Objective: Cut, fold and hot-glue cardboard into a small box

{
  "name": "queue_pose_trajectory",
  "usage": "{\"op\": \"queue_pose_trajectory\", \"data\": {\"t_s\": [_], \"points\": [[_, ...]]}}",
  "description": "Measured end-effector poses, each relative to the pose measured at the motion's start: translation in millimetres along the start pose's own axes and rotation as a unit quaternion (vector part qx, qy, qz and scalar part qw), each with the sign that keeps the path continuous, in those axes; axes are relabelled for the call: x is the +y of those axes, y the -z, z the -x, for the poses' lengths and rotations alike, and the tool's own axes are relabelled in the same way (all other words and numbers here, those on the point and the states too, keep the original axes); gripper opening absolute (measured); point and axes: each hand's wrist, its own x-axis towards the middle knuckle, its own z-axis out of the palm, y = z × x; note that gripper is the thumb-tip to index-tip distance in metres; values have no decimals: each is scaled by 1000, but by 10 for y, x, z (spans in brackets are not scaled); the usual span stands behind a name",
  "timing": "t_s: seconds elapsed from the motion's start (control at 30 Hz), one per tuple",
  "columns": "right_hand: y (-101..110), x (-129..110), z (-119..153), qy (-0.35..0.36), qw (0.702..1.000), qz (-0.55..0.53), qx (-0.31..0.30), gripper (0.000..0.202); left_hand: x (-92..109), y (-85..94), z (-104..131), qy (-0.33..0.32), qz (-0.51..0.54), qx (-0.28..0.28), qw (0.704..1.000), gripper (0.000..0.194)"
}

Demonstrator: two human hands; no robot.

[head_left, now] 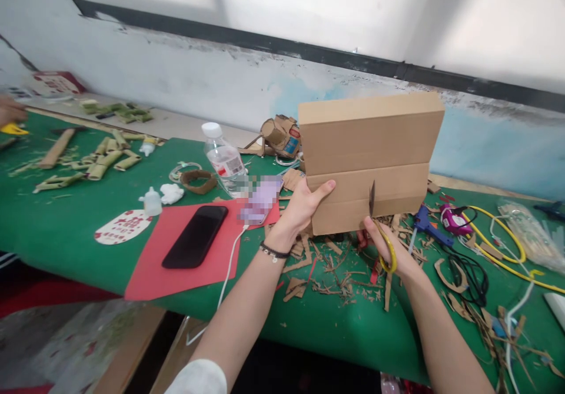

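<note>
A folded piece of brown cardboard (371, 141) is held up above the table, creased across its middle. My left hand (306, 202) grips its lower left edge, thumb on the near face and the other fingers hidden behind. Yellow-handled scissors (388, 255) are in my right hand (384, 241), closed round the handles. One dark blade shows upright in front of the cardboard's lower part, at its bottom edge; the other blade is hidden. Below both hands lie many cardboard scraps (339, 288) on the green table cover (265, 323).
Left of my arms are a black phone (194, 237) on red paper (150, 270), a lit phone (261, 201) on a white cable, and a water bottle (225, 161). To the right lie a blue glue gun (432, 226) and cables. Another person's hand (11, 111) shows far left, near a hammer (59, 146).
</note>
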Motion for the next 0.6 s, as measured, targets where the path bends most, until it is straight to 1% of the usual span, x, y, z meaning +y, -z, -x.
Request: {"op": "queue_pose_trajectory", "data": {"t_s": [0.07, 0.17, 0.27, 0.4, 0.6], "points": [[11, -20, 0, 3, 1000, 23, 21, 77, -19, 3, -1, 2, 2, 3, 1000, 68], [13, -31, -2, -7, 999, 19, 49, 78, -34, 12, -4, 5, 0, 0, 1000, 69], [-8, -19, -10, -15, 999, 1, 46, 79, -39, 15, -13, -1, -17, -2, 1000, 71], [-44, 11, -36, -22, 998, -31, 51, 79, -38, 5, -25, -14, -41, 10, 999, 69], [-72, 1, -59, -46, 993, -67, 83, 76, -28, -10, -15, -10, -18, 23, 1000, 67]]}}
